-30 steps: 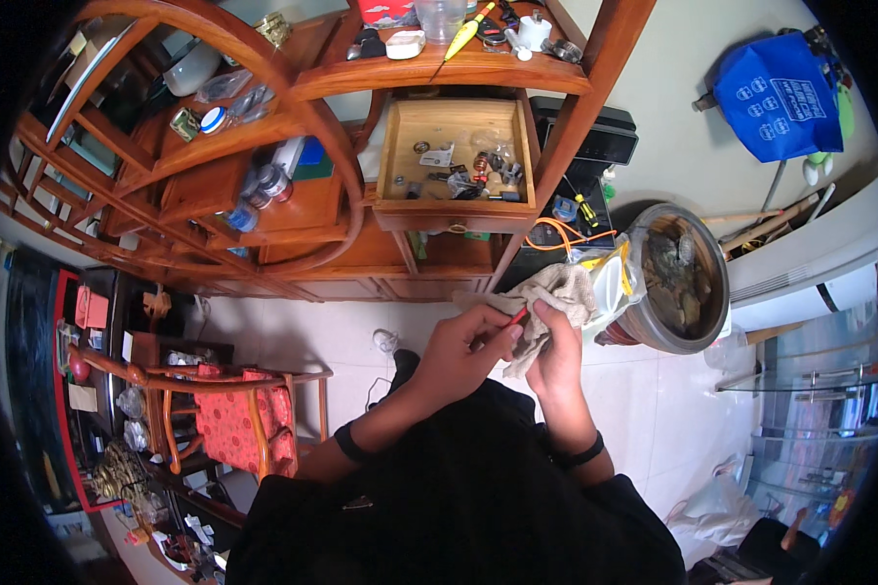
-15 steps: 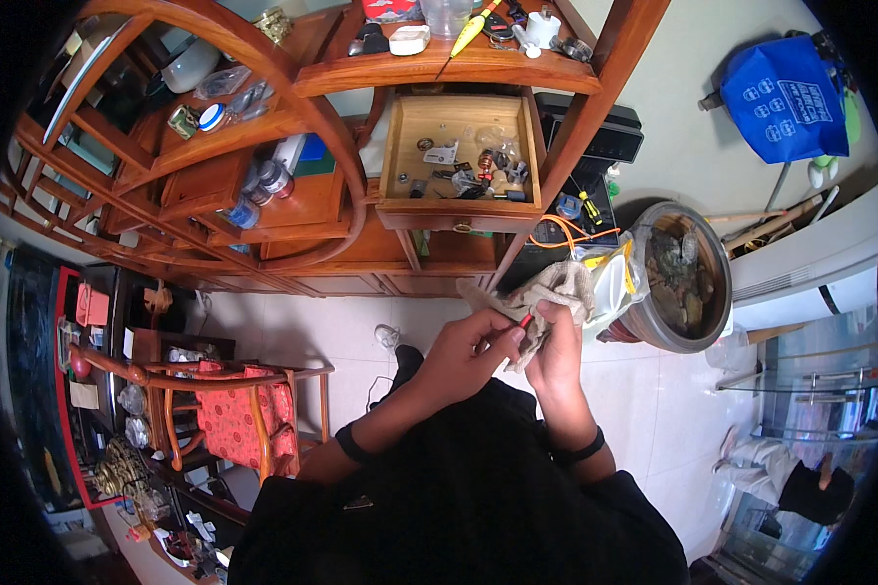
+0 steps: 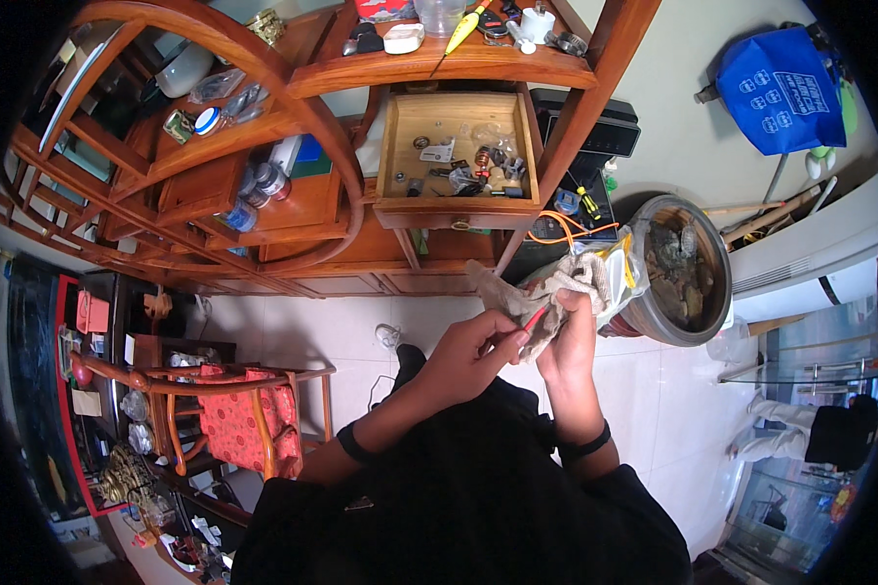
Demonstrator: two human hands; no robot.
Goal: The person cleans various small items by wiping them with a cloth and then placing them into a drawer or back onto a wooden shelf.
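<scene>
Left hand: the left hand [image 3: 473,353] pinches a slim red tool [image 3: 534,319] between thumb and fingertips, its tip laid against the cloth.
Right hand: the right hand [image 3: 568,331] is closed around a crumpled beige cloth [image 3: 546,288], fingers wrapped over its lower folds.
Cloth: bunched and hanging at chest height, just below the open drawer and touching both hands; part of it drapes toward the pot on the right.
Wristbands: a dark band [image 3: 353,444] on the left forearm and another [image 3: 585,447] on the right, both below the cloth.
Floor: pale tiles [image 3: 293,327] below and left of the cloth, with a small light object [image 3: 388,336] lying near the left hand.
Chair: a wooden chair with a red patterned cushion [image 3: 234,419] stands well left of the cloth.
Pot: a round dark pot [image 3: 688,268] holding brownish pieces sits just right of the cloth, a clear plastic bag [image 3: 622,278] between them.
Drawer: an open wooden drawer [image 3: 458,156] directly above the cloth holds small hardware oddments.
Shelf: the shelf [image 3: 439,63] over the drawer carries a yellow-handled tool [image 3: 463,24] and small containers.
Bag: a blue bag [image 3: 776,88] hangs on the wall far up and right of the cloth.
Background: a second person's legs [image 3: 800,434] show at the right edge, well apart from the cloth.
</scene>
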